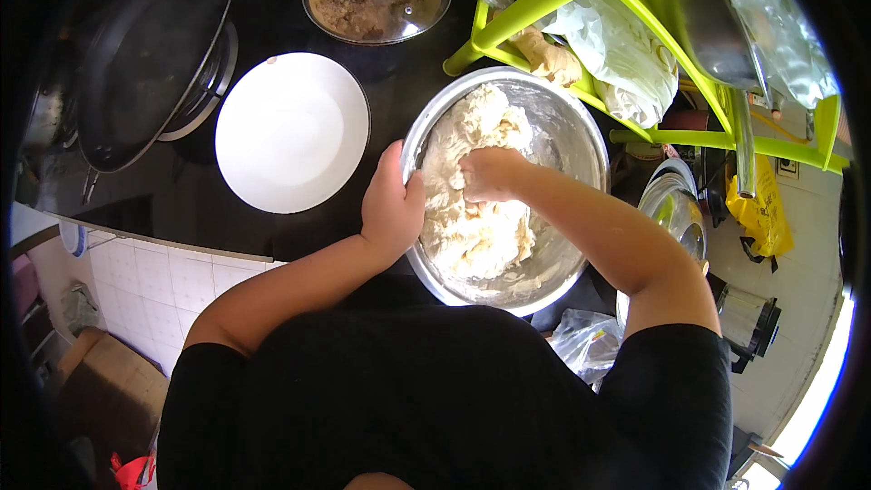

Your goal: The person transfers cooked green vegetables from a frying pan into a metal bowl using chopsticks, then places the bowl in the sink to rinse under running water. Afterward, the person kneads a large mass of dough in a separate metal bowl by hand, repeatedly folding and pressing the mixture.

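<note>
A round metal bowl stands on the dark counter in front of me. Along its left side lies a pale, rough lump of dough, and floury smears coat the bowl's inner wall. My left hand grips the bowl's left rim, its thumb near the edge. Reaching in from the right, my right hand presses into the middle of the dough with curled fingers, and the fingertips are hidden in it.
Left of the bowl are a white plate and a dark pan on the stove. A glass-lidded pot of brown food sits behind. A green rack with plastic bags crowds the right, above a clear bag.
</note>
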### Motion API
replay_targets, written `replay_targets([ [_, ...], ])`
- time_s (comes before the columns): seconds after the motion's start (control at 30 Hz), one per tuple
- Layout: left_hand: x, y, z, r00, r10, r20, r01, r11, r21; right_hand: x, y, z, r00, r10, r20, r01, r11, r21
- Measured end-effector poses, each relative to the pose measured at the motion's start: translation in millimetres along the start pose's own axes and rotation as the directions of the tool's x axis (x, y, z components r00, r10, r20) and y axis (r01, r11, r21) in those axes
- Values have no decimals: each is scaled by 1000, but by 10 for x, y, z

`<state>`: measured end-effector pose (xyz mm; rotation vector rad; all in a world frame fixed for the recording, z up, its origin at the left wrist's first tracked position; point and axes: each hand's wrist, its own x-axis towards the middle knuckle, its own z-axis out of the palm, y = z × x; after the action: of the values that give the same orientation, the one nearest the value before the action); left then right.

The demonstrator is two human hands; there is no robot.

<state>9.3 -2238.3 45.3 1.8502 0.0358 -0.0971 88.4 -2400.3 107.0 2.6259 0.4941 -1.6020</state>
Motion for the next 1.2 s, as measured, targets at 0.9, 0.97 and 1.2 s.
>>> replay_targets([
  [0.9,69,29,39,994,-35,-108,45,995,91,296,769,-28,927,-30,-375,359,-224,906],
  [0.97,75,-6,26,995,-24,-95,33,995,90,147,837,-71,942,-121,-314,329,141,934],
  [1.2,122,-16,47,998,-11,-67,15,999,52,-76,363,133,802,-17,-597,376,791,483],
])
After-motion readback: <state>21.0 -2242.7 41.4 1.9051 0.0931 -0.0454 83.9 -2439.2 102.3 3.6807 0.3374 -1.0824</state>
